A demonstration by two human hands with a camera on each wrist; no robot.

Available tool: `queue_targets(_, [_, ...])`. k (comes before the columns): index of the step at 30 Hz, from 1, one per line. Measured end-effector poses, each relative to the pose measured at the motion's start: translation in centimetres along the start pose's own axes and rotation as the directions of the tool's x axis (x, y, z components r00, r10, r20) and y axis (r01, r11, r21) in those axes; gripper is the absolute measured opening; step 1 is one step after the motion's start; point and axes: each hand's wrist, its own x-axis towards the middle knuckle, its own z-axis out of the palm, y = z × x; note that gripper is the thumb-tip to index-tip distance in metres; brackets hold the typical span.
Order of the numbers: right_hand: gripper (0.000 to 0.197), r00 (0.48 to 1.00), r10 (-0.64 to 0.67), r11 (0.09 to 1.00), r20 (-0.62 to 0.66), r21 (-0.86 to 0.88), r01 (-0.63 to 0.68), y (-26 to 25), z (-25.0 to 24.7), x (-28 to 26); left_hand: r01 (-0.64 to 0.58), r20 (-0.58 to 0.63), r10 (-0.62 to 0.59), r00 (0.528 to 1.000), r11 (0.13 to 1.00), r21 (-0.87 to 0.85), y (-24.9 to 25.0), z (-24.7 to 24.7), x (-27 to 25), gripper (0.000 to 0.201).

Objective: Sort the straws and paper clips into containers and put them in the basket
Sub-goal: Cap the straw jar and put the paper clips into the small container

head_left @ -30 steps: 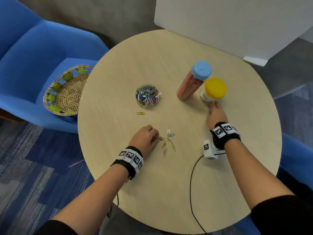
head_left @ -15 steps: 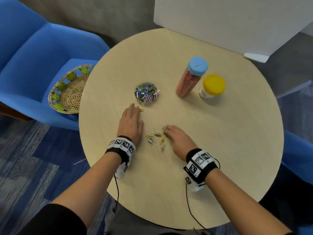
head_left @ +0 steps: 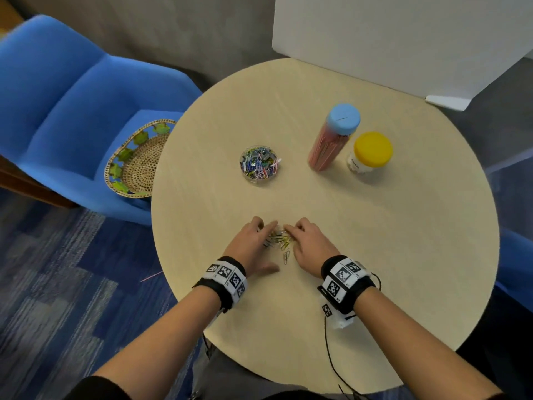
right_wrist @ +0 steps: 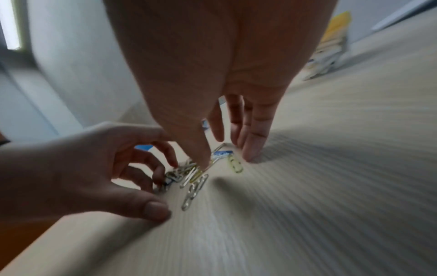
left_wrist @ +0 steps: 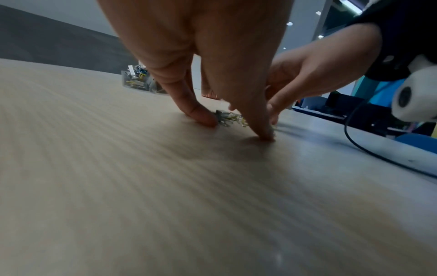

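Loose paper clips (head_left: 281,239) lie in a small heap near the front of the round table (head_left: 375,255), with one silver clip (head_left: 286,256) just behind it. My left hand (head_left: 261,238) and right hand (head_left: 300,238) flank the heap, fingertips down on the wood and touching the clips. The right wrist view shows the clips (right_wrist: 189,179) between my right thumb and the curved left fingers (right_wrist: 151,168). In the left wrist view, my left fingertips (left_wrist: 203,117) press beside the clips (left_wrist: 227,118). A clear tub of clips (head_left: 258,165) stands farther back. A blue-lidded tube of pink straws (head_left: 331,140) stands upright.
A yellow-lidded jar (head_left: 369,154) stands right of the straw tube. The woven basket (head_left: 135,163) sits on the blue chair (head_left: 72,111) left of the table. A white board (head_left: 403,39) stands behind the table. One pink straw (head_left: 151,276) lies on the carpet. A black cable (head_left: 328,350) trails from my right wrist.
My right hand came from the yellow jar down to the loose clips. My left hand reached toward a single clip near the tub, then returned. The clips are now bunched tighter between both hands.
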Motion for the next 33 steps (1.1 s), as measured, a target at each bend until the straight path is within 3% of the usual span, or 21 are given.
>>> queue_targets(2, [0.068, 0.996, 0.093, 0.994, -0.013, 0.066, -0.092, 0.5, -0.1, -0.5, 0.06, -0.007, -0.061, 0.998, 0.994, -0.087, 0.6, 0.1, 0.2, 0.105])
queue_targets(4, [0.091, 0.984, 0.177, 0.979, 0.014, 0.103, -0.178, 0.8, 0.0, -0.9, 0.098, -0.039, -0.105, 0.994, 0.983, -0.155, 0.9, 0.1, 1.0, 0.092])
queue_targets(6, [0.101, 0.975, 0.218, 0.969, 0.032, 0.112, -0.221, 0.5, 0.2, -1.1, 0.103, -0.085, -0.121, 0.989, 0.977, -0.187, 0.8, 0.2, 1.7, 0.075])
queue_targets(10, [0.09, 0.971, 0.236, 0.952, -0.024, 0.204, -0.227, -0.6, 1.0, -0.1, 0.047, -0.12, -0.063, 0.991, 0.99, -0.133, 0.9, 0.3, 2.5, 0.046])
queue_targets(16, [0.06, 0.975, 0.179, 0.96, -0.131, 0.24, -0.144, -2.4, 1.5, 1.5, -0.014, -0.148, 0.007, 0.989, 0.999, -0.046, 0.9, 0.2, 3.3, 0.021])
queue_targets(21, [0.021, 0.97, 0.168, 0.98, -0.175, 0.139, -0.144, -3.2, 1.1, 1.9, 0.025, -0.101, -0.017, 0.995, 0.997, 0.079, 0.7, -0.1, 4.1, 0.018])
queue_targets(27, [0.021, 0.978, 0.172, 0.984, -0.122, -0.021, -0.176, -4.0, 0.0, 3.2, 0.086, -0.065, -0.08, 0.995, 0.992, 0.093, -0.6, -3.2, 4.5, 0.019])
queue_targets(30, [0.022, 0.983, 0.162, 0.983, -0.083, -0.074, -0.168, -4.4, -0.8, 3.8, 0.126, -0.187, -0.134, 0.973, 0.991, -0.053, -1.5, -5.6, 5.3, 0.015])
queue_targets(33, [0.025, 0.988, 0.122, 0.99, -0.098, -0.058, -0.128, -4.2, -0.4, 4.3, 0.092, -0.38, -0.172, 0.909, 0.971, -0.22, -1.9, -8.3, 6.6, 0.01])
